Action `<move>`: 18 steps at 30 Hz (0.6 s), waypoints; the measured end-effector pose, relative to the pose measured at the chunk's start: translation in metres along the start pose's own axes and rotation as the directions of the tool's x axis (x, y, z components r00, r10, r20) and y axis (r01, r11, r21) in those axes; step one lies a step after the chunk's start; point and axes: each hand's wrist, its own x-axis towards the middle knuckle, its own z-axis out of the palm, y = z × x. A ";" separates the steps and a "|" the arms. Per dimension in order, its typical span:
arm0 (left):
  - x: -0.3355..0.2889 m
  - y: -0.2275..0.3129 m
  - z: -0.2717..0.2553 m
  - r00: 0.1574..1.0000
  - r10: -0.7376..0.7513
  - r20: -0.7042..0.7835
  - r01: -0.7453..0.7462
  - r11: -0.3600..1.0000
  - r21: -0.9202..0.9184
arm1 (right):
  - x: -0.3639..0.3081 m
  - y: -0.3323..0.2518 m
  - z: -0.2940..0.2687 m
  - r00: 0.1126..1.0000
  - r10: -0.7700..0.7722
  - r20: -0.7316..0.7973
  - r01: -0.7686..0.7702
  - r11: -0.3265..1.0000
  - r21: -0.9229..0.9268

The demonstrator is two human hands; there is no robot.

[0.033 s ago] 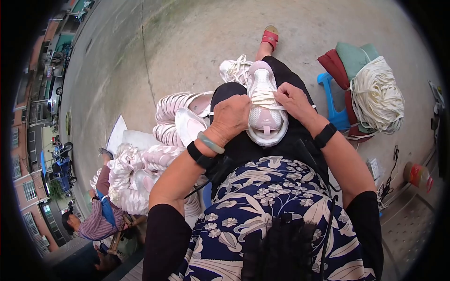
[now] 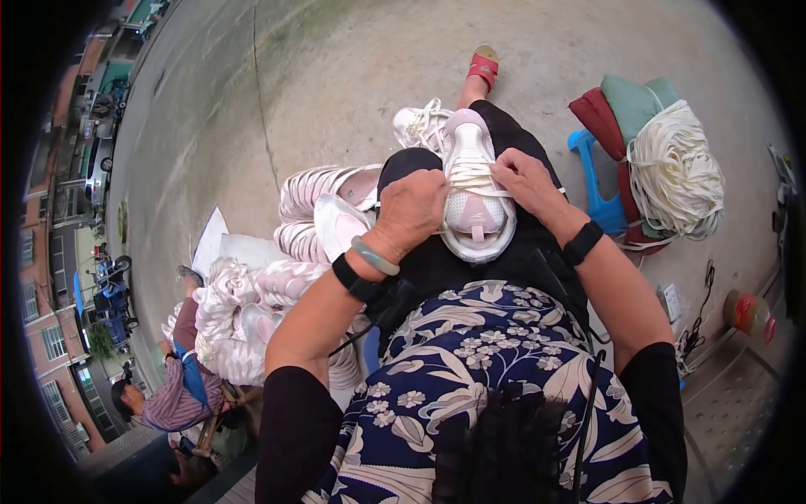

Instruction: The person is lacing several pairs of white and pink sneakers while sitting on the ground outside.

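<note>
A white and pale pink sneaker (image 2: 473,214) lies across my lap, toe pointing away and heel toward me. Cream shoelace (image 2: 471,175) runs in rows over its tongue. My left hand (image 2: 413,207) is closed at the shoe's left side, back of the hand up. Its fingertips are partly hidden, but a lace end seems pinched there. On the opposite side my right hand (image 2: 529,178) pinches the lace between thumb and fingers near the eyelets. Just beyond my knees, another white sneaker (image 2: 417,126) with loose laces stands on the ground.
Stacked pink-and-white shoes (image 2: 323,197) and a larger shoe pile (image 2: 243,323) lie to my left. At right, a bundle of cream laces (image 2: 676,172) rests by folded cloth and a blue stool (image 2: 594,181). A plastic bottle (image 2: 750,316) is farther right. A person (image 2: 180,395) sits at lower left.
</note>
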 end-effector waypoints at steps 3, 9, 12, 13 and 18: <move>-0.004 -0.006 -0.016 0.992 0.094 -0.084 -0.100 0.993 -0.070 | -0.001 0.005 -0.003 1.000 -0.019 0.007 0.019 1.000 0.025; -0.023 -0.020 -0.024 0.947 0.313 -0.078 -0.289 0.930 0.226 | -0.026 -0.008 -0.011 0.986 -0.163 -0.023 0.163 0.987 -0.002; -0.020 -0.017 -0.025 0.934 0.346 -0.088 -0.312 0.911 0.270 | -0.035 -0.014 -0.019 0.978 -0.205 0.048 0.210 0.954 -0.213; -0.018 -0.016 -0.026 0.929 0.361 -0.081 -0.322 0.896 0.305 | -0.036 -0.008 -0.021 0.942 -0.334 0.026 0.325 0.894 -0.308; -0.023 -0.026 -0.029 0.909 0.417 -0.025 -0.388 0.864 0.322 | -0.041 0.000 -0.031 0.846 -0.528 -0.076 0.459 0.793 -0.401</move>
